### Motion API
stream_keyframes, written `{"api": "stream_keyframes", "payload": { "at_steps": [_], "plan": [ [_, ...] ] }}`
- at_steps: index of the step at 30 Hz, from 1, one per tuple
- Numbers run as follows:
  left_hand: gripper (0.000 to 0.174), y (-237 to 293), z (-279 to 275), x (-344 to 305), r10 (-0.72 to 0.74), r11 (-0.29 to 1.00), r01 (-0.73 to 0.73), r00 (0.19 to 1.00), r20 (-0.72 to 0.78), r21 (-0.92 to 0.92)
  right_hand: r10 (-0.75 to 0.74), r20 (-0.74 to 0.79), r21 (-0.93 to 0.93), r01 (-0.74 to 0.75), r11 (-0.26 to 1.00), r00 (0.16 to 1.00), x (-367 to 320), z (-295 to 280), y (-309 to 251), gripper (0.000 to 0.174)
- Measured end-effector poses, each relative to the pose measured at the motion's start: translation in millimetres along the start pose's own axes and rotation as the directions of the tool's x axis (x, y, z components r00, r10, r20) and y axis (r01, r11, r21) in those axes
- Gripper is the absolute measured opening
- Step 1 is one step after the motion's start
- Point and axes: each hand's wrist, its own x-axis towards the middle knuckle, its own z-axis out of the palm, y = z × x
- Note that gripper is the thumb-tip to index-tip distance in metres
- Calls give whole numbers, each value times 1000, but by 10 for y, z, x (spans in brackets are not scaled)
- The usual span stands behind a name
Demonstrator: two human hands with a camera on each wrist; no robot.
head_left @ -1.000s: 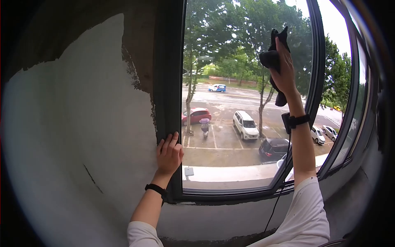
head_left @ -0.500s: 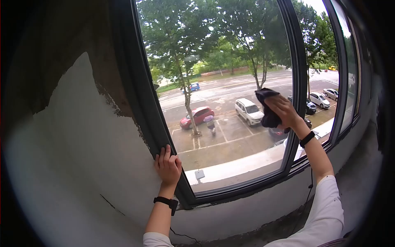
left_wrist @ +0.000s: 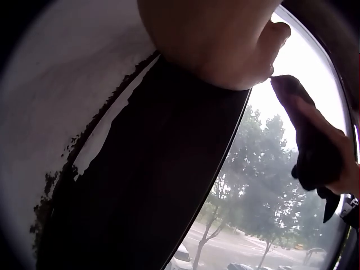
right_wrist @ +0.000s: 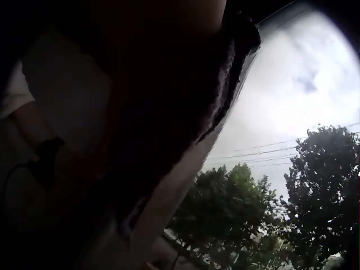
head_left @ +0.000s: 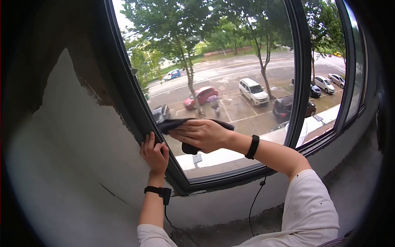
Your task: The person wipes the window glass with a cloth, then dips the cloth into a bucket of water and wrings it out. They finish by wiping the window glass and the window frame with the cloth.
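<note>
In the head view my right hand (head_left: 199,135) presses a dark cloth (head_left: 175,123) against the window pane (head_left: 230,105), near its lower left. The fingers lie nearly straight across the cloth, and folds of it stick out above and below the hand. My left hand (head_left: 154,155) rests on the dark window frame (head_left: 127,94) just left of the cloth, fingers pointing up along it. The left wrist view shows the cloth (left_wrist: 320,160) bunched about the right hand, partly hiding it. In the right wrist view the cloth's fuzzy edge (right_wrist: 219,101) is dark against the glass.
A pale wall (head_left: 74,144) with a rough plaster edge adjoins the frame on the left. Right of the pane runs an upright frame bar (head_left: 301,78), with more panes beyond it. A thin black cable (head_left: 252,206) hangs below the sill. Outside are trees and parked cars.
My right hand has swept the cloth from high on the right side of the pane down, then across to the lower left. The left hand has stayed on the frame while the head view shifted.
</note>
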Motion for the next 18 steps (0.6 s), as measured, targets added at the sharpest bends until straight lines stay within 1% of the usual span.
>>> {"api": "stream_keyframes", "payload": {
  "at_steps": [2,4,6,7,8,9,10,11,12,13,14,15,16,17,18],
  "plan": [
    [18,39,-24,44,-14,1000,14,1000,0,25,-137,188,101,120,988,972,-628,105,-256,63],
    [17,31,-18,60,34,998,-31,998,-59,52,-147,306,115,117,986,941,-1259,-147,-244,64],
    [18,48,-25,60,31,998,-27,998,-60,62,-70,373,-12,80,997,925,-1742,-587,-25,60],
    [18,65,-21,55,17,998,-15,999,-40,62,-15,371,-19,24,1000,928,-1910,-847,144,57],
    [19,64,-16,53,14,998,-13,1000,-16,58,55,347,-71,-32,997,936,-2125,-974,340,61],
    [19,65,0,59,19,998,-18,1000,-14,59,220,319,-97,-199,975,922,-2194,-1182,501,78],
    [20,72,10,59,12,998,-11,1000,-20,68,379,229,-183,-342,922,897,-2234,-1319,661,91],
    [20,78,3,44,5,997,-4,1000,-19,76,476,13,-200,-464,863,879,-2136,-1387,828,97],
    [20,78,-7,46,10,997,-10,1000,-3,74,536,-213,-179,-572,800,817,-1866,-1426,925,97],
    [20,88,-13,65,11,996,-10,1000,-11,84,497,-409,-149,-593,791,766,-1627,-1353,1041,95],
    [20,102,-12,73,12,995,-10,1000,-21,96,458,-518,-150,-603,783,723,-1383,-1253,1086,94],
    [20,91,0,66,10,995,-9,1000,-16,99,483,-558,-110,-637,763,675,-1140,-1156,1075,95],
    [20,80,7,49,11,994,-10,1000,-13,105,457,-556,-82,-593,801,695,-871,-1090,1018,95],
    [18,65,19,41,7,995,-5,1000,-12,97,428,-511,-88,-541,837,745,-613,-1002,923,94],
    [16,47,29,28,5,996,-4,1000,-8,88,453,-442,-49,-525,849,774,-420,-806,797,88]
  ]
}}
